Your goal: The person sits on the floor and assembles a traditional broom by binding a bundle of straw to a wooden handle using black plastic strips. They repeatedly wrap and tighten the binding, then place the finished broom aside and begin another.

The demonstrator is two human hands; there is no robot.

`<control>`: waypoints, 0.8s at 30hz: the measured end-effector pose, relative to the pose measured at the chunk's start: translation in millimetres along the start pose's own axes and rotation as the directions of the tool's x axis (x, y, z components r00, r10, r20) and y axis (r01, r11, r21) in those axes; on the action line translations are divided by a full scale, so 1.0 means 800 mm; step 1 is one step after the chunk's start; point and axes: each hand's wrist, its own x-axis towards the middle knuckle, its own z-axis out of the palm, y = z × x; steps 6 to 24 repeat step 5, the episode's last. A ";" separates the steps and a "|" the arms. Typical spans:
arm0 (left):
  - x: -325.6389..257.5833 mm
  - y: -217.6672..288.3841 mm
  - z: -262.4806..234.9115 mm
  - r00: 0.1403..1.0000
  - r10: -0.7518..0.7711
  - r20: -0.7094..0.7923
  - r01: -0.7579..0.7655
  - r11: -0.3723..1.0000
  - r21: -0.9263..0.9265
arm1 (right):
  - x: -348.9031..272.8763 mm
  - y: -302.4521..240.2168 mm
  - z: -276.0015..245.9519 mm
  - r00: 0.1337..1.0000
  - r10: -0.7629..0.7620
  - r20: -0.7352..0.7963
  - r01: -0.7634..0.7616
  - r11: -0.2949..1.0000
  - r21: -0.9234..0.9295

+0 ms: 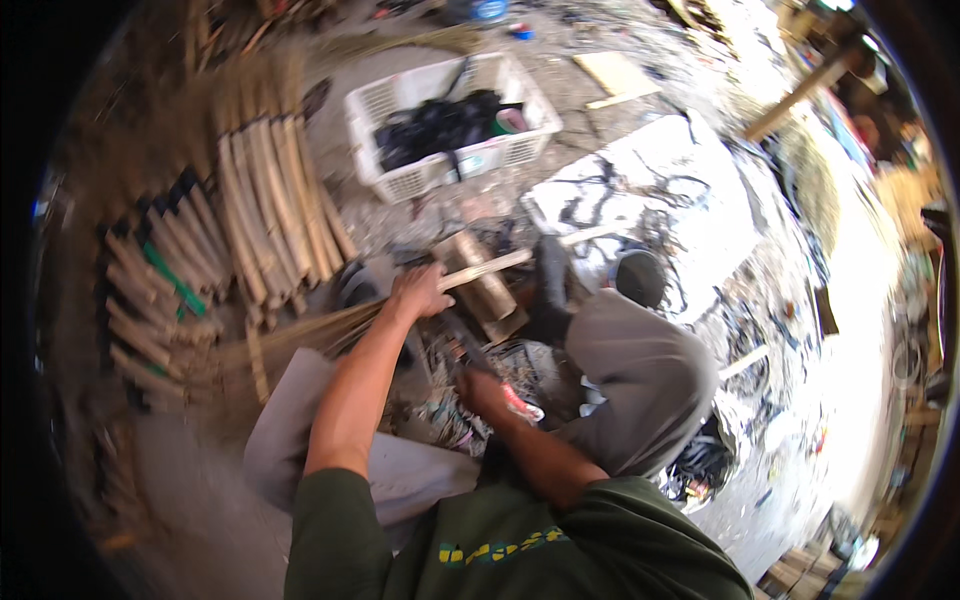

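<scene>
My left hand (418,292) is closed round a broom, where its straw bristles (305,332) meet the pale stick handle (490,267). The bristles trail down to the left, and the handle points up to the right over a wooden block (478,284). Lower and nearer my body, my right hand (480,390) is closed on a long dark tool (462,343), perhaps a blade; blur hides its kind. A red and white item (522,404) lies beside that hand. Scraps of fibre litter the ground between my bent legs.
Rows of brooms with wooden handles (265,205) lie at the left. Ahead stands a white plastic crate (400,185) holding black strips. A white sheet (715,170) strewn with dark strips spreads at the right. A dark round container (638,278) stands by my right knee.
</scene>
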 end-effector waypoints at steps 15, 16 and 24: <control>0.028 0.041 0.006 0.945 -0.300 0.133 0.269 0.940 0.210 | -0.006 0.026 0.012 0.939 0.094 0.332 -0.005 0.966 -0.259; 0.028 0.041 0.006 0.945 -0.300 0.133 0.269 0.940 0.210 | -0.006 0.026 0.012 0.939 0.094 0.332 -0.005 0.966 -0.259; 0.028 0.041 0.006 0.945 -0.300 0.133 0.269 0.940 0.210 | -0.006 0.026 0.012 0.939 0.094 0.332 -0.005 0.966 -0.259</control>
